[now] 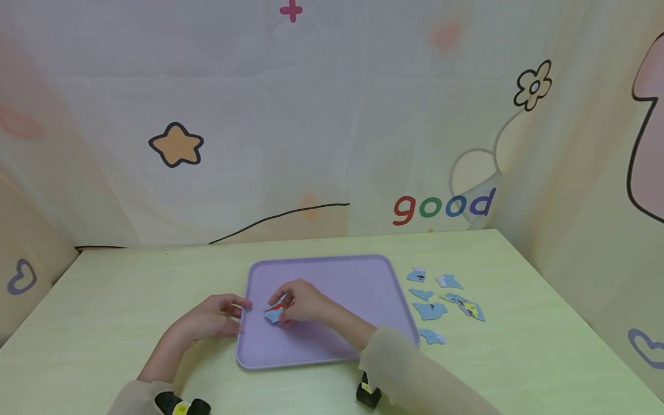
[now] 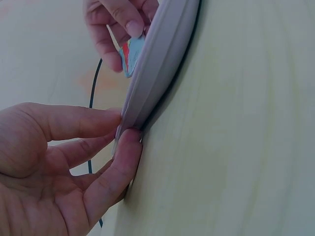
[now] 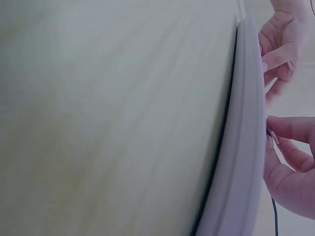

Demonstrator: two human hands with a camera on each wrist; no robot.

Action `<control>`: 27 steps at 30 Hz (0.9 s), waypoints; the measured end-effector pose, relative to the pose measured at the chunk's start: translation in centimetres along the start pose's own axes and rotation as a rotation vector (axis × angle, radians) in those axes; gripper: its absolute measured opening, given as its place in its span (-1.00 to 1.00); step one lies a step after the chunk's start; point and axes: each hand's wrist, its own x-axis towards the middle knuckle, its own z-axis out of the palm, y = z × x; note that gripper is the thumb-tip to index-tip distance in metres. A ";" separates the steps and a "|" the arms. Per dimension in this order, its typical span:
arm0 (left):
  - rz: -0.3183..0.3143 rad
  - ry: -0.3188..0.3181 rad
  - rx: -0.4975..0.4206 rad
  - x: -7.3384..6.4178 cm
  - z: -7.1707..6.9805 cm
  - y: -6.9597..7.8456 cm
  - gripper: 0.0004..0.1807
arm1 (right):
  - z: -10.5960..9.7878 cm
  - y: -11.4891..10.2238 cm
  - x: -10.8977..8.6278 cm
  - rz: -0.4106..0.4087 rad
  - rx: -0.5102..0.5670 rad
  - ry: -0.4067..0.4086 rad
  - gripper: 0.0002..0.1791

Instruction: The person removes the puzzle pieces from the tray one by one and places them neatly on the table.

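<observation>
A lavender tray lies on the table. Over its left part my right hand pinches a blue puzzle piece with a red patch between thumb and fingers. In the left wrist view the same piece shows past the tray's rim, fingertips at its edges; in the right wrist view it appears nearly edge-on beside the right hand. At the tray's left edge my left hand grips the rim, and the left wrist view has its fingertips and thumb against that rim.
Right of the tray several loose puzzle pieces lie on the table, among them a plain blue one and a long one with yellow. A printed curtain with a star and the word "good" hangs behind the pale table.
</observation>
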 end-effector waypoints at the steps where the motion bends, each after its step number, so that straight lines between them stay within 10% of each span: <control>1: 0.000 0.000 0.001 0.0 0.0 0.0 -0.52 | -0.2 0.0 -0.2 -0.001 0.010 -0.003 -0.67; 27: -0.010 0.014 -0.021 0.1 0.1 0.0 -0.53 | -5.9 1.7 -4.8 0.068 0.182 0.007 -0.55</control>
